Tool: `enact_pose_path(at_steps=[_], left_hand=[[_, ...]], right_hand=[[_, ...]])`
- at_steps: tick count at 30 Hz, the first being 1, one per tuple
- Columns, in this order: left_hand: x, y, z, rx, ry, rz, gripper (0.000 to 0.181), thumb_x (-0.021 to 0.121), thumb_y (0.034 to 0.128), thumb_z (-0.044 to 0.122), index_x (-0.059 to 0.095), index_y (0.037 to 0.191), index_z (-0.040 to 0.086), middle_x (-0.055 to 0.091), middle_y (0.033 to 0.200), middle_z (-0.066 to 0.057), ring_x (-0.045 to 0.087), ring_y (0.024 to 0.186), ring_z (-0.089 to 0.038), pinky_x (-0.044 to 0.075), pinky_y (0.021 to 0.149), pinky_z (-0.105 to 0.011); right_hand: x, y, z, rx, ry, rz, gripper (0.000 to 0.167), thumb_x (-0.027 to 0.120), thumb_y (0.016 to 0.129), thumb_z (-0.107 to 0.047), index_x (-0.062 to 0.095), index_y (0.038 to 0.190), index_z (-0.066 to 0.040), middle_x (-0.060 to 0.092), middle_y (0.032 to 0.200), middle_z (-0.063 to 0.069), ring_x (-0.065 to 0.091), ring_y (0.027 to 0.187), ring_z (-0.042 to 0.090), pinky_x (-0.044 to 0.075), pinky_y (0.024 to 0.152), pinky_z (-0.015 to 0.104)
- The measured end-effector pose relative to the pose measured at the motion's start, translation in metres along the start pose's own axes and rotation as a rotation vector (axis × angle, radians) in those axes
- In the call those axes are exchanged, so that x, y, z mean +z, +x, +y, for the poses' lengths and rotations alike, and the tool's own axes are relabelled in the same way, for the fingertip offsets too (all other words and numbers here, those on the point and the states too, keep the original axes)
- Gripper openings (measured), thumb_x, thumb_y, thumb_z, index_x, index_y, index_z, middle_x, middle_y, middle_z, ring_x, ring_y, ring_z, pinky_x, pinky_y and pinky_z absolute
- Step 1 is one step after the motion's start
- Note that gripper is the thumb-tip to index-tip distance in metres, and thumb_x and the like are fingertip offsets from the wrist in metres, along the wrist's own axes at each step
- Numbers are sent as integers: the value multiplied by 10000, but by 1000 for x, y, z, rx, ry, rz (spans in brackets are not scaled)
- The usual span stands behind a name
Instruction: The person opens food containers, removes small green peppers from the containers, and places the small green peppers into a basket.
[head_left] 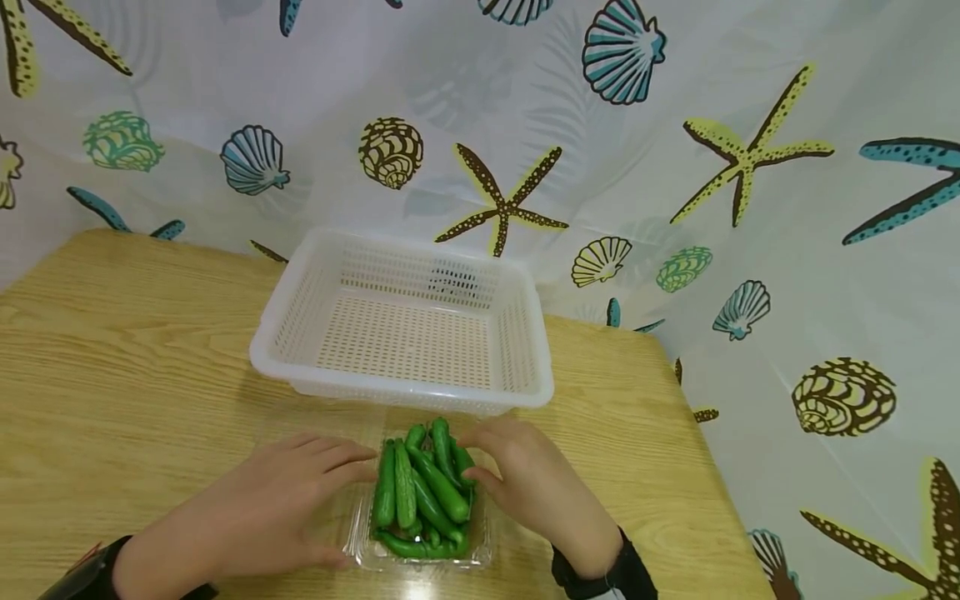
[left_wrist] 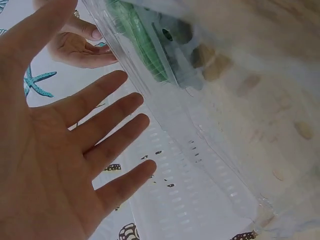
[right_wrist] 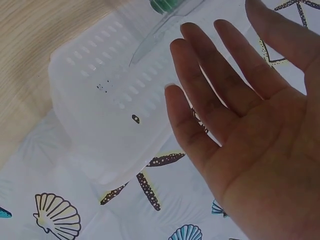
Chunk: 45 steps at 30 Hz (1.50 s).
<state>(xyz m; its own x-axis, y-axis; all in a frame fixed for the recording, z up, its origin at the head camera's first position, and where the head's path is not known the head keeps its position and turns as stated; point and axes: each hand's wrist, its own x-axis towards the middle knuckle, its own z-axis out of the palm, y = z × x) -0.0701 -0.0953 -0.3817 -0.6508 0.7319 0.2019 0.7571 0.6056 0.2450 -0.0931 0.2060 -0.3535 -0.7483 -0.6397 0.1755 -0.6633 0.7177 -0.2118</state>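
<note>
Long, slim green vegetables (head_left: 431, 492), like small cucumbers or peppers, lie piled in a clear plastic box (head_left: 360, 546) on the table. To the left of the box is my left hand (head_left: 281, 500), its fingers spread and their tips close to the box's side. My right hand (head_left: 528, 471) arches at the opposite side, fingertips beside the rightmost vegetables; whether they touch is unclear. In the left wrist view, the left palm (left_wrist: 55, 160) holds nothing. Likewise, the right palm (right_wrist: 270, 155) holds nothing in the right wrist view, with its fingers extended.
A white perforated plastic basket (head_left: 401, 392) stands directly behind the box, with nothing inside. The wooden table (head_left: 135, 350) ends at the right edge. Behind and to the right hangs a white cloth (head_left: 480, 92) printed with shells and starfish.
</note>
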Motion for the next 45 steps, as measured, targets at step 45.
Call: enact_pose_path(at_steps=[45], left_hand=[[13, -2, 4, -23, 3, 3, 889, 650, 787, 719, 531, 1416, 103, 445, 1504, -91, 473, 1312, -271, 411, 1041, -495]], right_hand=[[14, -1, -15, 35, -274, 28, 164, 758, 844, -138, 746, 1002, -95, 726, 1000, 18, 646, 994, 204, 507, 922, 389]])
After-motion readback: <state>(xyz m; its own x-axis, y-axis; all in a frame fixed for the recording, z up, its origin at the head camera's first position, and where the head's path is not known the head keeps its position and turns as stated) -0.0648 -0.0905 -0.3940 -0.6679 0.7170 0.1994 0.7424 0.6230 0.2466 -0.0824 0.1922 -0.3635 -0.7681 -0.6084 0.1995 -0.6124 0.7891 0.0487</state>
